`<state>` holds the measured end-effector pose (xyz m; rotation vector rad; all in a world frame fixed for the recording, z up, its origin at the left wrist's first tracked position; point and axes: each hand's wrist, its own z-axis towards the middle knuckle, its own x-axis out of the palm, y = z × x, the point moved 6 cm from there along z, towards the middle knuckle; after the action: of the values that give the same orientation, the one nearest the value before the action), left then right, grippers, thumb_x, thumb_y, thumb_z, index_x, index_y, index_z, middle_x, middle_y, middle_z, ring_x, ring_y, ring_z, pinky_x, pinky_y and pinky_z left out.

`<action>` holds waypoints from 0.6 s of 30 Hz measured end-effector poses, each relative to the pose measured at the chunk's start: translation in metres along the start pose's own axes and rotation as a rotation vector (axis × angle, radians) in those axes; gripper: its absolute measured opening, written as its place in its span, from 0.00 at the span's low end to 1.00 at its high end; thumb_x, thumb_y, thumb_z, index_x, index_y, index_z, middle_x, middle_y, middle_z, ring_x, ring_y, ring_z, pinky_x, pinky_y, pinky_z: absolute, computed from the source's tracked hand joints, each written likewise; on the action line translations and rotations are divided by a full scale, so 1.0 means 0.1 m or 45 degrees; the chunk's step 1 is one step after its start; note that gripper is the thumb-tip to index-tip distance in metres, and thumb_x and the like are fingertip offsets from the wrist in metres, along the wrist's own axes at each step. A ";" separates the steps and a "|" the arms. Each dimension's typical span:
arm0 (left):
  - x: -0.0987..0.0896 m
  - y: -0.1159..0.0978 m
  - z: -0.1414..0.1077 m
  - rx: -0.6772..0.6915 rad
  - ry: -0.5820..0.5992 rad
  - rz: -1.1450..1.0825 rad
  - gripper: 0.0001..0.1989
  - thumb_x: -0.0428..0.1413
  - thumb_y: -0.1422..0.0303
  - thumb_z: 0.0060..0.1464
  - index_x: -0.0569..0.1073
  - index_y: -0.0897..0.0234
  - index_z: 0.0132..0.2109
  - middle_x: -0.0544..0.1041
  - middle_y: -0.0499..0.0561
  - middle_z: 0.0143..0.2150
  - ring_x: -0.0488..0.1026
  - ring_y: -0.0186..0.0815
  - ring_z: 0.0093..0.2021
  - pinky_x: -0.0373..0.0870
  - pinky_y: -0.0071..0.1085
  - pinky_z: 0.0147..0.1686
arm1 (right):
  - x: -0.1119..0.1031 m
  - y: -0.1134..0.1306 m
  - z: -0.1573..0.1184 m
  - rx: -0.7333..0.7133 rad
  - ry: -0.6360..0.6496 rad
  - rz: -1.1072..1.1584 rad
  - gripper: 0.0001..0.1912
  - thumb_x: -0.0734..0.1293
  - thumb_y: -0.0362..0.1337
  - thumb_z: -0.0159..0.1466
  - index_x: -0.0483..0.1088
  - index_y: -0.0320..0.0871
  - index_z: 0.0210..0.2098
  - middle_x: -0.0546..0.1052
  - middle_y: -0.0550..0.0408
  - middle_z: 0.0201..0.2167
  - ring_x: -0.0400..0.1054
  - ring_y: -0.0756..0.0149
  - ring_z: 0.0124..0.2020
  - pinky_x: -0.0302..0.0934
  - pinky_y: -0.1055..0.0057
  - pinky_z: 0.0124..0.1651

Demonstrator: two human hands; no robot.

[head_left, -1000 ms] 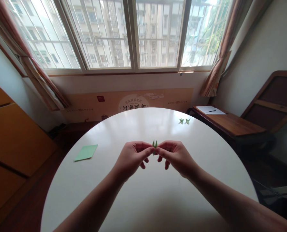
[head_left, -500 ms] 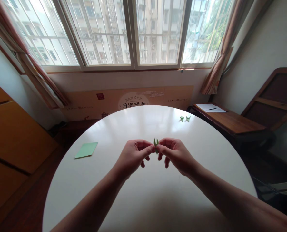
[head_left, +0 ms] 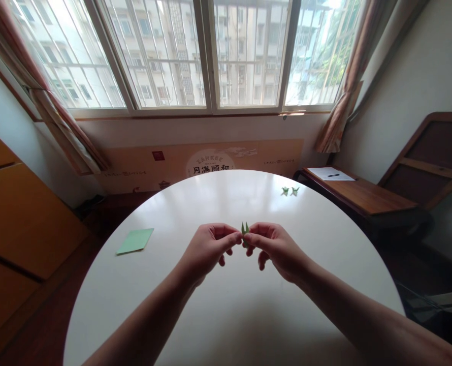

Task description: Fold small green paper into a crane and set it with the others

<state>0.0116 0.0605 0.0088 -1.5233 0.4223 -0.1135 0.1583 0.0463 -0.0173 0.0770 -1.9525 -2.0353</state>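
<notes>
Between my two hands, above the middle of the white round table (head_left: pixel 211 315), is a small piece of folded green paper (head_left: pixel 245 229) with two narrow points sticking up. The thumb and index finger of my left hand (head_left: pixel 216 246) pinch its left side. On its right side, my right hand (head_left: pixel 273 246) pinches it with thumb and index finger. The fingertips cover much of its lower part. Both hands have their other fingers curled loosely below. Two small green origami cranes (head_left: pixel 290 191) stand side by side at the table's far right.
Green square paper sheets (head_left: pixel 135 241) lie in a stack on the table's left. Beyond the right edge is a wooden bench (head_left: pixel 374 195) with a white paper (head_left: pixel 330 174) and a dark pen. A printed box panel (head_left: pixel 134 165) stands under the window.
The view has tilted up slightly, so things sit a little lower. Both hands still pinch the folded paper, with only a slight shift of the fingers.
</notes>
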 end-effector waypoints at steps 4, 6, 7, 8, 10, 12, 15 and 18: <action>0.01 -0.01 0.00 0.015 0.016 0.039 0.11 0.64 0.62 0.50 0.80 0.68 0.33 0.76 0.51 0.26 0.67 0.31 0.25 0.62 0.20 0.15 | 0.00 -0.01 0.00 0.041 -0.016 0.034 0.11 0.74 0.42 0.58 0.75 0.40 0.30 0.75 0.53 0.28 0.70 0.67 0.29 0.60 0.81 0.16; 0.02 -0.02 0.00 0.029 0.023 0.075 0.12 0.64 0.62 0.50 0.80 0.69 0.33 0.76 0.50 0.25 0.68 0.31 0.25 0.63 0.21 0.15 | 0.01 -0.02 0.00 0.066 -0.006 0.044 0.12 0.74 0.43 0.58 0.74 0.40 0.29 0.76 0.53 0.29 0.71 0.66 0.29 0.60 0.80 0.16; 0.02 -0.03 0.00 0.036 0.024 0.087 0.12 0.64 0.62 0.50 0.80 0.69 0.33 0.75 0.50 0.25 0.67 0.31 0.25 0.63 0.21 0.15 | 0.01 -0.03 -0.01 0.082 0.005 0.052 0.12 0.74 0.43 0.58 0.73 0.40 0.29 0.76 0.53 0.29 0.71 0.65 0.30 0.61 0.80 0.16; 0.02 -0.03 0.00 0.041 0.025 0.094 0.11 0.63 0.62 0.50 0.79 0.69 0.33 0.75 0.50 0.25 0.67 0.31 0.24 0.63 0.21 0.16 | 0.01 -0.03 -0.01 0.096 0.018 0.058 0.12 0.74 0.43 0.58 0.73 0.40 0.29 0.76 0.53 0.29 0.71 0.65 0.30 0.61 0.80 0.17; 0.01 -0.04 0.00 0.047 0.023 0.099 0.10 0.62 0.64 0.51 0.79 0.69 0.32 0.75 0.50 0.25 0.67 0.30 0.24 0.63 0.21 0.16 | 0.02 -0.04 -0.01 0.110 0.044 0.065 0.13 0.75 0.44 0.58 0.73 0.41 0.30 0.76 0.52 0.30 0.72 0.64 0.31 0.62 0.80 0.17; 0.01 -0.04 0.00 0.055 0.026 0.101 0.09 0.62 0.65 0.51 0.78 0.68 0.32 0.76 0.50 0.26 0.68 0.30 0.24 0.63 0.20 0.16 | 0.02 -0.04 -0.01 0.103 0.048 0.062 0.14 0.75 0.45 0.57 0.73 0.41 0.32 0.77 0.52 0.31 0.72 0.64 0.31 0.62 0.79 0.17; -0.01 -0.06 0.00 0.075 0.046 0.106 0.10 0.63 0.63 0.51 0.79 0.68 0.32 0.77 0.51 0.26 0.68 0.30 0.24 0.63 0.20 0.16 | 0.01 -0.05 0.00 0.101 0.036 0.059 0.15 0.76 0.46 0.57 0.74 0.41 0.33 0.77 0.52 0.32 0.71 0.66 0.30 0.62 0.79 0.17; -0.08 -0.07 0.01 0.119 0.014 0.119 0.12 0.63 0.62 0.53 0.80 0.68 0.38 0.79 0.52 0.29 0.70 0.31 0.25 0.66 0.21 0.16 | 0.02 -0.08 0.00 0.137 0.054 0.089 0.15 0.76 0.45 0.56 0.73 0.40 0.31 0.78 0.52 0.31 0.71 0.67 0.28 0.62 0.79 0.18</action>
<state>0.0062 0.0634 0.0173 -1.4094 0.4894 -0.0674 0.1552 0.0462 -0.0244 0.0753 -2.0091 -1.8691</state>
